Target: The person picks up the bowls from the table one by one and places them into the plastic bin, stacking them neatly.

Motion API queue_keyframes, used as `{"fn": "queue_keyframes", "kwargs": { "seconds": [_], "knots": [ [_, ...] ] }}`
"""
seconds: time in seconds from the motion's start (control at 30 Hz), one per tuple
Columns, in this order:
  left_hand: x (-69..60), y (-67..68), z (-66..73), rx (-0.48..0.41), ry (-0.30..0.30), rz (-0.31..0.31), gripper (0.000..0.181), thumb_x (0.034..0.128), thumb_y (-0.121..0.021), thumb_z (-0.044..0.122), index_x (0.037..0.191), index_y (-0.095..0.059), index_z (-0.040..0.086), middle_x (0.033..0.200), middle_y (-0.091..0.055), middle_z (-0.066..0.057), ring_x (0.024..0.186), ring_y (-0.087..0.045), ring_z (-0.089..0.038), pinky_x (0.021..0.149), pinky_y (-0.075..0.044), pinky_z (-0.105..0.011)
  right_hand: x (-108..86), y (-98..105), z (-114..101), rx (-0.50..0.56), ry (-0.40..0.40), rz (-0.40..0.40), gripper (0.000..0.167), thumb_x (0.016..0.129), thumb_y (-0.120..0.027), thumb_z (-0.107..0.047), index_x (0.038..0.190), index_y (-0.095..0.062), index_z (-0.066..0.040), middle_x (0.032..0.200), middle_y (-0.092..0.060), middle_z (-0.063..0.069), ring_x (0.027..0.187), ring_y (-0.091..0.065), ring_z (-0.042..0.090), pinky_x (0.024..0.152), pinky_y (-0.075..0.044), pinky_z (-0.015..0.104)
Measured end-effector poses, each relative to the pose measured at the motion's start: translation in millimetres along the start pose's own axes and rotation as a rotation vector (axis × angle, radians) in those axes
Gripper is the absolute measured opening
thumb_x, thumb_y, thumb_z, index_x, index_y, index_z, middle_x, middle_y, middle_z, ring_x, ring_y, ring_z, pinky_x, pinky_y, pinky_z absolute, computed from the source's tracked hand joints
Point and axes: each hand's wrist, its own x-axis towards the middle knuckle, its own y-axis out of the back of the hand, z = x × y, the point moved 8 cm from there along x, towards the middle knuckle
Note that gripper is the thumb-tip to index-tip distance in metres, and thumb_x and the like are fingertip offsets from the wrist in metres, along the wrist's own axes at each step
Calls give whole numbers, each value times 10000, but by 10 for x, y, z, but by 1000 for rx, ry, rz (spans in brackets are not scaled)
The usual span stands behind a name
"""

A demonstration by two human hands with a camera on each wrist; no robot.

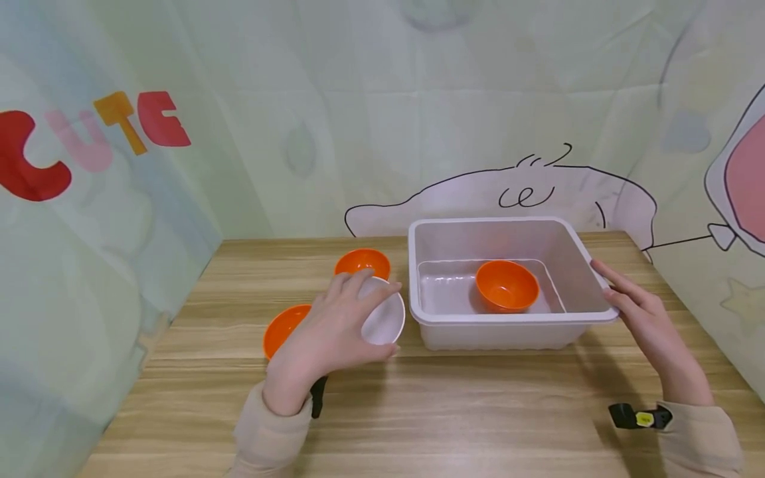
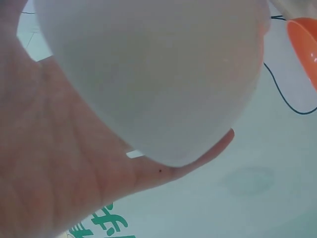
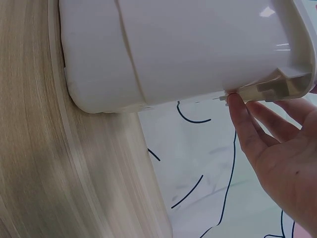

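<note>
A white bowl is tilted in my left hand, whose thumb and fingers grip it from opposite sides. Its rounded outside fills much of the left wrist view. Behind the hand sits one orange bowl; another orange bowl is partly hidden by the hand. To the right stands a light grey-white plastic basin with an orange bowl inside. My right hand holds the basin's right rim, its fingers under the lip in the right wrist view.
The wood-grain table carries everything. A printed cloth backdrop with letters and line drawings hangs behind the table and along its sides. A black strap with a yellow label is on the right wrist.
</note>
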Motion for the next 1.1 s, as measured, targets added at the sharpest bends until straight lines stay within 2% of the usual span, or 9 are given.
{"fn": "queue_keyframes", "kwargs": {
  "seconds": [0.23, 0.47, 0.6, 0.73, 0.97, 1.1],
  "knots": [
    [60, 71, 106, 1, -41, 19, 747, 718, -765, 497, 1391, -468, 365, 1436, -425, 24, 1347, -348, -277, 974, -412, -553, -6, -4, -1, 3, 2, -4, 484, 1034, -416, -231, 1506, -323, -178, 1463, -354, -253, 1153, -419, -119, 817, -378, 12],
    [145, 130, 220, 4, -71, 17, 738, 742, -752, 514, 1402, -447, 388, 1457, -418, -11, 1357, -346, -325, 996, -403, -584, -3, 0, -8, 5, -6, 1, 484, 1034, -417, -234, 1506, -323, -180, 1463, -359, -252, 1148, -422, -122, 816, -382, 16],
    [196, 138, 283, -6, -94, 5, 745, 746, -748, 511, 1411, -435, 386, 1462, -414, -16, 1345, -355, -335, 1020, -390, -564, 2, -5, -15, 23, -3, -1, 486, 1033, -418, -230, 1506, -321, -173, 1466, -362, -241, 1144, -431, -118, 820, -386, 15],
    [250, 154, 331, 3, -123, 22, 718, 747, -746, 494, 1392, -460, 361, 1436, -437, -11, 1322, -374, -322, 1014, -403, -536, 1, -4, -10, 20, -10, 7, 485, 1034, -416, -228, 1507, -323, -174, 1457, -372, -237, 1136, -440, -111, 820, -393, 21],
    [347, 179, 388, -10, -115, 19, 690, 746, -738, 488, 1370, -472, 361, 1459, -410, -11, 1310, -370, -291, 965, -434, -522, -2, 2, -10, -48, -9, 5, 482, 1038, -403, -246, 1509, -317, -193, 1460, -355, -259, 1128, -428, -118, 802, -393, 30],
    [410, 191, 449, -5, -128, 7, 688, 754, -727, 510, 1373, -461, 371, 1481, -377, 2, 1347, -340, -287, 976, -431, -531, 0, 1, -6, -42, -16, 10, 481, 1037, -407, -248, 1507, -322, -191, 1480, -348, -240, 1133, -426, -126, 815, -390, 17]
  ]
}}
